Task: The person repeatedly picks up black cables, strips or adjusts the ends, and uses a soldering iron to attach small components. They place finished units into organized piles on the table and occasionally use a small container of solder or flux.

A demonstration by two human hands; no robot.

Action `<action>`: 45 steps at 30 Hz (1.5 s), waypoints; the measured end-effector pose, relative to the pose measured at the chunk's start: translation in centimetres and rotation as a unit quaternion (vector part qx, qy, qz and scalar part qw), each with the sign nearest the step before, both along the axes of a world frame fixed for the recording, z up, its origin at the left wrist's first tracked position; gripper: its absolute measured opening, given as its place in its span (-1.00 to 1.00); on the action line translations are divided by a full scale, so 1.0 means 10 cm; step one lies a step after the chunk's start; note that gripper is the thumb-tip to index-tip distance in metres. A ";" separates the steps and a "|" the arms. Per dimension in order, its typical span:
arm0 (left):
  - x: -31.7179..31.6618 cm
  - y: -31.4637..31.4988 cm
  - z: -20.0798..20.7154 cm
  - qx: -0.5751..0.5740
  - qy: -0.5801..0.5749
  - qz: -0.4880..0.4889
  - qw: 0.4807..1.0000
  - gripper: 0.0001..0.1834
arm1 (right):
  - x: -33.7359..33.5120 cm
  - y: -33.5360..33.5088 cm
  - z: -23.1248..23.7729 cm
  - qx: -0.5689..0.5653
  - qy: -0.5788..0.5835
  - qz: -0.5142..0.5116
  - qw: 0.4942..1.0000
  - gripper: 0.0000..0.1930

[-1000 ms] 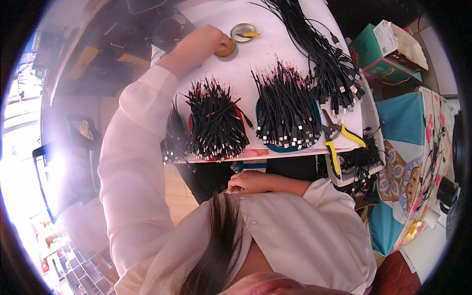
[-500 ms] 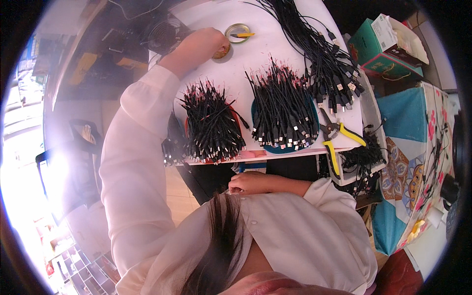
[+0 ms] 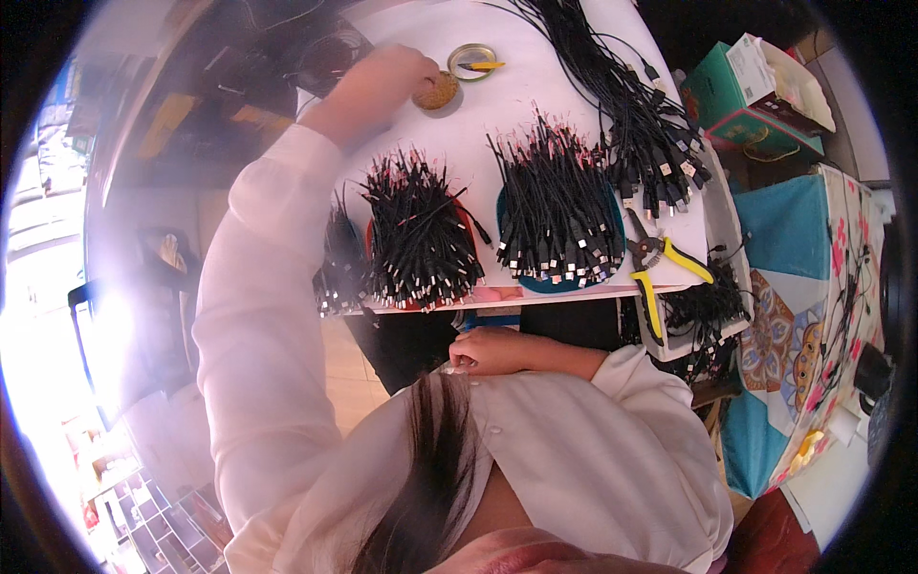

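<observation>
"White sleeve (image 3: 263, 268), far L. Go R from there?"

"Yep. L arm bent, reaching fwd over table (image 3: 464, 139). L hand (image 3: 400, 77) at top, palm down, fingers curled, blurry. Can't tell if fingertips are tog. or gripping anything."

"Next?"

"L bunch (image 3: 426, 234): short blk cables, reddish wire ends up, plugs twd wearer. Above it, disc (image 3: 437, 93), brown, round, on table just R of L hand; fingers overlap its upper-L edge. Contact unclear."

"Chg?"

"Half a sec ago hand hid more of it. Now shifted a bit up-L, disc nearly all showing. Reads as hand easing off disc, judgement only."

"R of that?"

"Lid (image 3: 472, 50) w/ yellow tool (image 3: 486, 66) across it, nr disc. Below table edge, R hand (image 3: 486, 351): forearm in from R, fingers curled in nr waist. Can't tell if holding anything."

"Far R?"

"R bunch (image 3: 559, 225), then cutters (image 3: 650, 252), yellow handles spread, no hand on them. Long cables (image 3: 631, 115) above."
</observation>
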State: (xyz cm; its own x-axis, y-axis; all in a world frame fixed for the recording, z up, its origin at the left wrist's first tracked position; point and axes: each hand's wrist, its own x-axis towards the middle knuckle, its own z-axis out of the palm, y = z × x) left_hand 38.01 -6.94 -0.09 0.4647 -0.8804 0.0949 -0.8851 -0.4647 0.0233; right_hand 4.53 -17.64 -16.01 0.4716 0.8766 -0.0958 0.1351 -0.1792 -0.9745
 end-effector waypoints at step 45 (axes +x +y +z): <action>0.12 1.15 0.21 0.121 0.073 0.200 0.969 -0.83 | -0.05 0.05 -0.16 -0.043 -0.099 0.026 0.994 -0.71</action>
State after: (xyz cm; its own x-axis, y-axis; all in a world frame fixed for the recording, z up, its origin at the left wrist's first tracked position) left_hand 39.17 4.54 2.02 0.7667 -0.6149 -0.1847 -0.6282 -0.7778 -0.0184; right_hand 4.01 -17.18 -17.59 0.4436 0.8925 -0.0820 0.3334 -0.2493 -0.9092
